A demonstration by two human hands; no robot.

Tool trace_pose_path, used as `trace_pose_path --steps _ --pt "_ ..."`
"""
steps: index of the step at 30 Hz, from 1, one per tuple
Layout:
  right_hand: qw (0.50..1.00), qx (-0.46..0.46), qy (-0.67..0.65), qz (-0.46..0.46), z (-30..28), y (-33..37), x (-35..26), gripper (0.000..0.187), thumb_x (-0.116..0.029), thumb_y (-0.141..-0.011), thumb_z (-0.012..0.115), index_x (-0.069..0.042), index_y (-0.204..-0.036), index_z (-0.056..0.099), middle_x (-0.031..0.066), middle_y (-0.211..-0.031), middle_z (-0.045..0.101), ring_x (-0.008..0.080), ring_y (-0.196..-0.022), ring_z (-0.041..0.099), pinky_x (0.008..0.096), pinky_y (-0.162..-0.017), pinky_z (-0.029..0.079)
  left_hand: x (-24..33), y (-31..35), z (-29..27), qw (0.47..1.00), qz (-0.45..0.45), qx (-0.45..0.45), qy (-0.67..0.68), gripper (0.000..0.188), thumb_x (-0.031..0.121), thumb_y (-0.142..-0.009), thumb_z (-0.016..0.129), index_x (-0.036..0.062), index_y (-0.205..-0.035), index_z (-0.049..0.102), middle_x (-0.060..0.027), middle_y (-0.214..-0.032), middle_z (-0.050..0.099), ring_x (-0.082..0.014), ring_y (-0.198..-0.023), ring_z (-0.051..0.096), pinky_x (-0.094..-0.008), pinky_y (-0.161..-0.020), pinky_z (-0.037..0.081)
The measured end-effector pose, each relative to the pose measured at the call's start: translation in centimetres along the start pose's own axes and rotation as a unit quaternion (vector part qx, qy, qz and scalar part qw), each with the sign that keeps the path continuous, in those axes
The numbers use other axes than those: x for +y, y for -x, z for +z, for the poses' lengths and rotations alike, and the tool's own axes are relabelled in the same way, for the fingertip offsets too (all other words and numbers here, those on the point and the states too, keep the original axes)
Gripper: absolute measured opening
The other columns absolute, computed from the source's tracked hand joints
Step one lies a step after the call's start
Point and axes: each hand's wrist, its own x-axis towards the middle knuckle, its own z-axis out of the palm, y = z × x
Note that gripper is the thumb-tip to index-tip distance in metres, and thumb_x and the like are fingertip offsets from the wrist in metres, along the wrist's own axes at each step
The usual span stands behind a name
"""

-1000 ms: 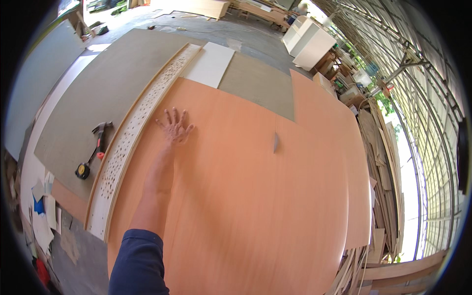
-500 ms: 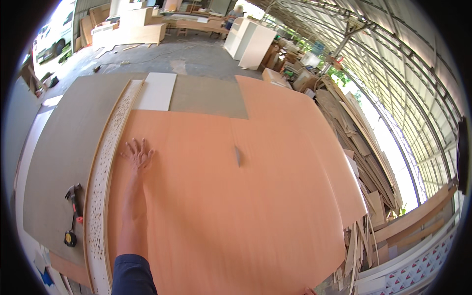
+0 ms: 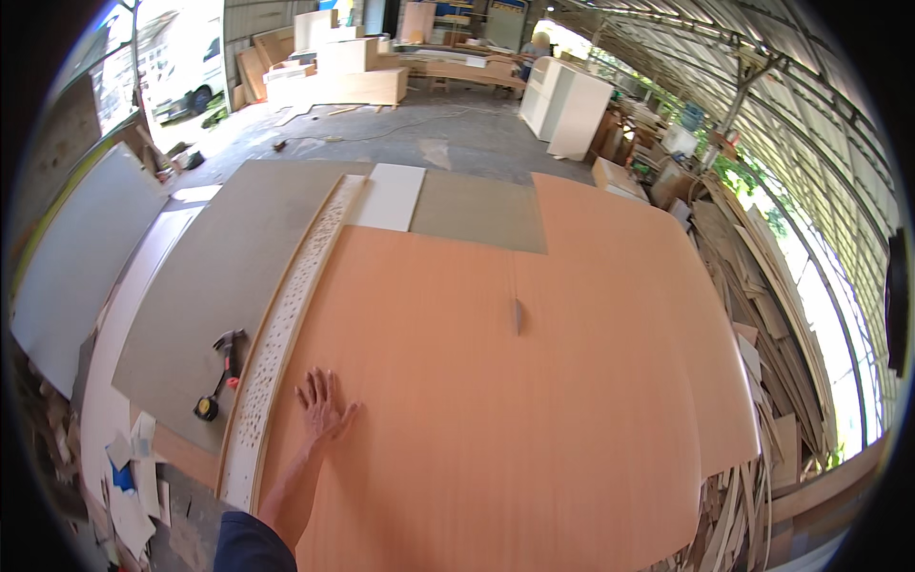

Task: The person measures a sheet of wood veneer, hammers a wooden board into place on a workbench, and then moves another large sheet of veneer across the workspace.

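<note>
My left hand (image 3: 324, 408) lies flat on a big orange wood-grain sheet (image 3: 534, 400), fingers spread and holding nothing. The sheet has a small torn slit or flap (image 3: 518, 316) near its middle. Beside the hand, along the sheet's left edge, runs a long narrow white tray-like board (image 3: 255, 405) with wooden edges and many brownish spots. Left of that board, a claw hammer (image 3: 229, 355) and a yellow-and-black tape measure (image 3: 206, 408) rest on a grey-brown board (image 3: 181, 324). My right hand is out of the picture.
A white panel (image 3: 396, 195) lies at the sheet's far edge. Wood offcuts (image 3: 762, 296) are piled along the right side. White cabinets (image 3: 564, 107) stand farther back, near another person (image 3: 536, 52). A white panel (image 3: 86, 267) leans at the left.
My left hand has slid nearer to me over the orange sheet, still spread. The view has turned left, and the fingertips at the lower edge have gone out of sight.
</note>
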Motion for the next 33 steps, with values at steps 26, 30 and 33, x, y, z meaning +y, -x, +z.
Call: trace_pose_path --steps 26,30,33 --pt "0.982 -0.097 0.116 -0.114 16.4 -0.4 -13.3 0.036 -0.015 -0.086 0.069 0.002 -0.117 0.065 0.0051 -0.087 0.066 0.0188 -0.062 0.057 0.0301 -0.056 0.049 2.2 -12.7 1.0 1.0 -0.018 0.003 -0.002 0.09 0.068 -0.091 0.044 0.0105 -0.156 0.02 -0.0149 -0.164 0.01 -0.0337 -0.152 0.002 -0.0565 -0.12 0.0" --pt "0.986 -0.06 0.121 -0.097 21.3 1.4 -15.7 0.018 -0.011 -0.075 0.068 0.006 -0.07 0.063 0.009 -0.059 0.059 0.0166 -0.047 0.057 0.0337 -0.041 0.043 2.7 -15.8 1.2 1.0 -0.011 0.015 0.004 0.088 0.066 -0.091 0.045 0.0103 -0.156 0.021 -0.0162 -0.163 0.012 -0.0338 -0.151 0.003 -0.0547 -0.12 -0.001" --pt "0.99 -0.013 0.086 -0.112 23.8 1.0 -16.4 0.019 -0.009 -0.072 0.069 0.004 -0.061 0.062 0.0067 -0.048 0.054 0.014 -0.039 0.052 0.0317 -0.035 0.038 3.5 -18.5 1.3 1.0 -0.009 0.023 0.006 0.089 0.066 -0.091 0.045 0.0101 -0.156 0.022 -0.0159 -0.163 0.011 -0.0345 -0.151 0.003 -0.0571 -0.12 0.0"
